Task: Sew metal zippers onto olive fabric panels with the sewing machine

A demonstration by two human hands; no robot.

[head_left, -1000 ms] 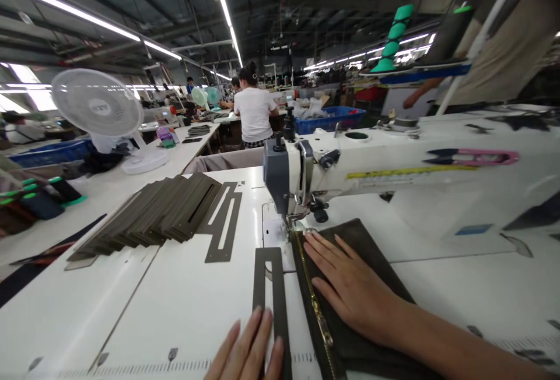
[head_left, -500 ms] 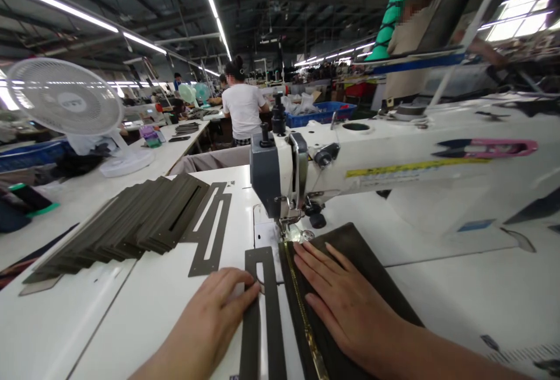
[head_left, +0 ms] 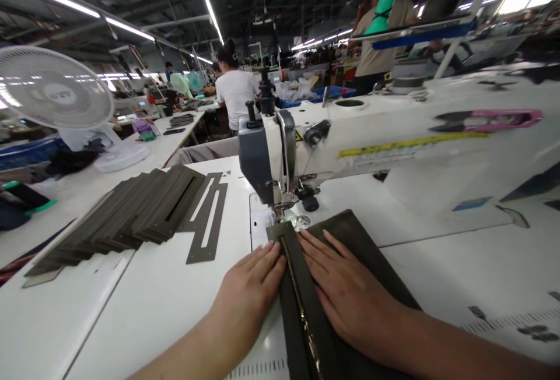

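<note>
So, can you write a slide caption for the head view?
Left hand and right hand rest on a dark zippered panel by an industrial sewing machine.

Nothing legible for you: badge on left fan hub (head_left: 55,93) blurred; yellow label (head_left: 411,143) on sewing-machine arm (head_left: 394,161) too small to read.

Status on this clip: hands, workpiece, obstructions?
Left hand, right hand flat on olive fabric panel, either side of zipper. Panel's end at presser foot. Stacked olive cut pieces off left.

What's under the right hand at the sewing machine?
The right hand rests on a dark olive panel beside a zipper; what lies beneath the panel is covered.
</note>
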